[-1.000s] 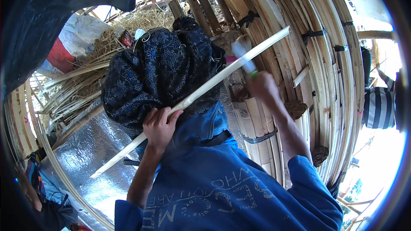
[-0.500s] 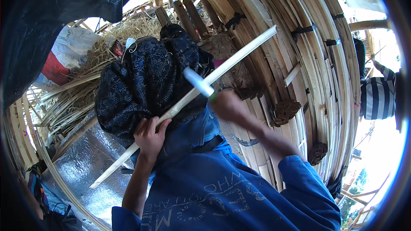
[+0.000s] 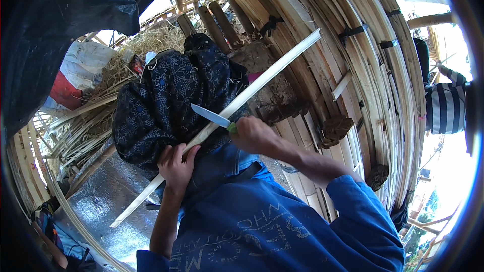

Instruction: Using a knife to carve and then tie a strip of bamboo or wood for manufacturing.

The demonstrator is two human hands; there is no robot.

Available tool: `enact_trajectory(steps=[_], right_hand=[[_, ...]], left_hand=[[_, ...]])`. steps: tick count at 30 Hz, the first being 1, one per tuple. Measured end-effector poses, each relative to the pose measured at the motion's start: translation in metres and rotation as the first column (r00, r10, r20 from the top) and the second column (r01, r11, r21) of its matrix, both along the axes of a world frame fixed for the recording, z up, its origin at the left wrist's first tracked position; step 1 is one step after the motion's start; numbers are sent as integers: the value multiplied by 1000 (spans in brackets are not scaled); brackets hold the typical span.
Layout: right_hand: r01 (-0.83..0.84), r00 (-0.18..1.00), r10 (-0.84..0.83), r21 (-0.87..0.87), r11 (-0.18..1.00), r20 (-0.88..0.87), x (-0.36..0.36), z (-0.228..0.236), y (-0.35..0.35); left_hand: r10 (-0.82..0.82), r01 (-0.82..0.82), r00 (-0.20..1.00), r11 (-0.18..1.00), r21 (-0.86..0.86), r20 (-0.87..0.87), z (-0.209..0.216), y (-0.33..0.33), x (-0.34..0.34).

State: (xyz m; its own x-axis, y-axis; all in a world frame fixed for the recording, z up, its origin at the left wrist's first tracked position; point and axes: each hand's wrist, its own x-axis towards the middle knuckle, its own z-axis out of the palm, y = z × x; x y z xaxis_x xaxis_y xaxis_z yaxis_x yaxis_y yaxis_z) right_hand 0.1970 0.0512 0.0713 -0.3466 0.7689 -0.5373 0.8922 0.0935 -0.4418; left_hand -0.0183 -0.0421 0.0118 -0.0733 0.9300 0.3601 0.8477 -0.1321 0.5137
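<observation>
- Fingers of the right hand (image 3: 254,133) close round a green-handled knife (image 3: 212,117), blade laid against a pale bamboo strip (image 3: 242,102).
- Left hand (image 3: 176,163) clamps the strip lower down, over a dark patterned cloth (image 3: 161,100) on the lap.
- Step, by my reading: shaving the strip. Next stroke needs a shallow blade angle and a firm left grip.
</observation>
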Motion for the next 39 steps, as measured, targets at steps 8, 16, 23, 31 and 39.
enact_trajectory(steps=[8, 16, 23, 31, 39], right_hand=[[67, 990, -53, -111, 992, 130, 23, 9, 35], [352, 865, -340, 36, 935, 369, 69, 21, 68], [611, 755, -649, 258, 749, 96, 122, 23, 102], [39, 996, -40, -17, 999, -85, -26, -4, -30], [102, 995, -104, -227, 969, -1, -13, 4, 0]], left_hand=[[2, -4, 1000, 999, 41, 28, -7, 1, 4], [11, -11, 999, 1000, 9, 30, -6, -1, 1], [15, -15, 1000, 1000, 3, 12, -10, -12, -6], [-2, 1, 1000, 999, 50, 24, -7, -9, -4], [-12, 11, 1000, 999, 40, 22, -9, -7, -1]])
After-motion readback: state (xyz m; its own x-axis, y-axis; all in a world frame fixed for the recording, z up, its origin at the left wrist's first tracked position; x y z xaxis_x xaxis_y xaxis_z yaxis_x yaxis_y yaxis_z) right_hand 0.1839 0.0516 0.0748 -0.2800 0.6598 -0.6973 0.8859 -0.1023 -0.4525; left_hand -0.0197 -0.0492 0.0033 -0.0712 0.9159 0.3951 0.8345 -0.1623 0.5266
